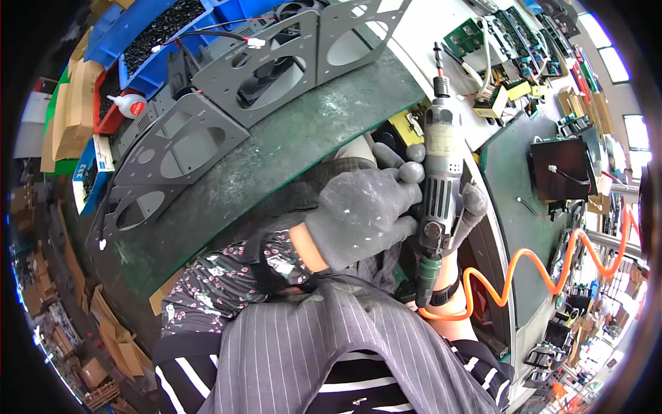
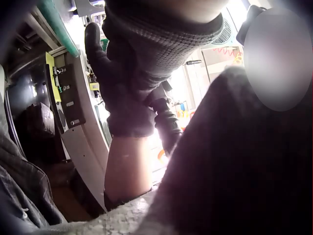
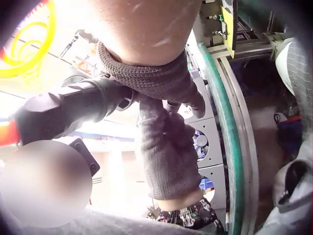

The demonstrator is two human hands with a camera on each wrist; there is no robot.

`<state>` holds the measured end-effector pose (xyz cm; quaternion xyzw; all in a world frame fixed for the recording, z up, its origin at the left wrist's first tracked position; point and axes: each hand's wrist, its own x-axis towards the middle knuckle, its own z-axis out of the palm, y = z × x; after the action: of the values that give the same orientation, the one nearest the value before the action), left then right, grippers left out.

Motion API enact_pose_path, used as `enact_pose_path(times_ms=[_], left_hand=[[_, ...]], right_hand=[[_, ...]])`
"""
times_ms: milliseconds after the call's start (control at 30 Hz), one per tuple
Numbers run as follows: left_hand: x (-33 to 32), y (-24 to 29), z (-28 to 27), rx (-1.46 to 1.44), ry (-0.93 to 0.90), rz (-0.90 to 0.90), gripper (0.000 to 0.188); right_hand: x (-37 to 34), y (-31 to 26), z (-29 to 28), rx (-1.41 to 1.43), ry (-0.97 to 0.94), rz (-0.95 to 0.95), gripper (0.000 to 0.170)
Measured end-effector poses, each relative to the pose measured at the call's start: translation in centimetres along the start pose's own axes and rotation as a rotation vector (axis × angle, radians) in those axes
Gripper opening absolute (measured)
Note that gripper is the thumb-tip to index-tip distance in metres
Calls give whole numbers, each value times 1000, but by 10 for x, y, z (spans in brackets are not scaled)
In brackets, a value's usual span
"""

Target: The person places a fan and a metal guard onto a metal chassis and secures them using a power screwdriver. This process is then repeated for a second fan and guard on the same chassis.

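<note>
From my end, the head view shows the driver (image 1: 440,165) upright in the picture, in front of the person's body, with its bit (image 1: 438,58) pointing away from them. The right grip (image 1: 473,207), a grey-gloved hand, holds it from the right side, thumb along the body. The left grip (image 1: 362,215), gloved too, lies just beside the driver on the other side, back of the hand up; I cannot tell how far it is closed, nor whether it touches the driver or only the right fingers. In both wrist views I see the gloves overlap, dark or glare-washed. An orange coiled hose (image 1: 507,290) runs from the driver's butt end off to the right, and a dark strap (image 1: 443,295) circles the right wrist. Beyond the hands I have the green surface (image 1: 338,110), carrying a row of grey panels (image 1: 215,83) with large round cutouts. Behind them are a blue bin (image 1: 141,84) of small black pieces and a white bottle (image 1: 127,105) by a red bin (image 1: 107,125). To the right, circuit boards (image 1: 463,38) lie on a white top, and a dark box (image 1: 562,169) with a cable sits farther right.
</note>
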<state>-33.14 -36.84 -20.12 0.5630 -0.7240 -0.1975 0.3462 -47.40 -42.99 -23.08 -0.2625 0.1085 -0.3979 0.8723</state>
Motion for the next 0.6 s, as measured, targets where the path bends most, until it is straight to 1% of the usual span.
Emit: enact_pose_path(times_ms=[33, 67, 100, 133, 200, 233, 267, 300, 333, 367, 400, 433, 467, 533, 600], left_hand=[[0, 2, 0, 24, -16, -23, 22], [-1, 0, 3, 27, 31, -29, 20], [-5, -9, 8, -44, 46, 43, 22], [-10, -18, 7, -106, 63, 109, 23], [-16, -21, -25, -502, -324, -367, 27], [-40, -41, -14, -774, -271, -462, 33], [-63, -60, -14, -839, -272, -441, 38], [-78, -62, -38, -840, -358, -608, 38], [-98, -61, -65, -851, -447, -773, 39], [-123, -63, -80, -893, -392, -759, 40], [-151, -71, -91, -935, -343, -738, 41], [-180, -81, -100, -928, -392, -724, 42], [-205, -85, -109, -926, -440, -710, 44], [-236, -64, -140, -981, -291, -1135, 34], [-259, -59, -155, -291, 148, -856, 28]], right_hand=[[-5, -1, -3, -41, 59, -16, 76], [-5, 4, -4, -62, 103, -25, 72], [8, 20, 5, -16, 64, -2, 72], [-4, 22, 9, -8, 47, 35, 72], [-11, 16, 10, 13, -22, 110, 71], [-15, 17, 12, 14, -50, 142, 70], [-20, 7, 4, 8, -74, 169, 70], [-29, -11, -17, -6, -90, 187, 70], [-53, -31, -43, -26, -95, 201, 69], [-71, -51, -73, -52, -96, 211, 69], [-106, -68, -103, -80, -93, 216, 68], [-142, -108, -168, -113, -88, 222, 68], [-134, -104, -171, -150, -81, 229, 68], [-114, -97, -169, -231, -67, 242, 67], [-97, -92, -160, -320, -45, 261, 66]])
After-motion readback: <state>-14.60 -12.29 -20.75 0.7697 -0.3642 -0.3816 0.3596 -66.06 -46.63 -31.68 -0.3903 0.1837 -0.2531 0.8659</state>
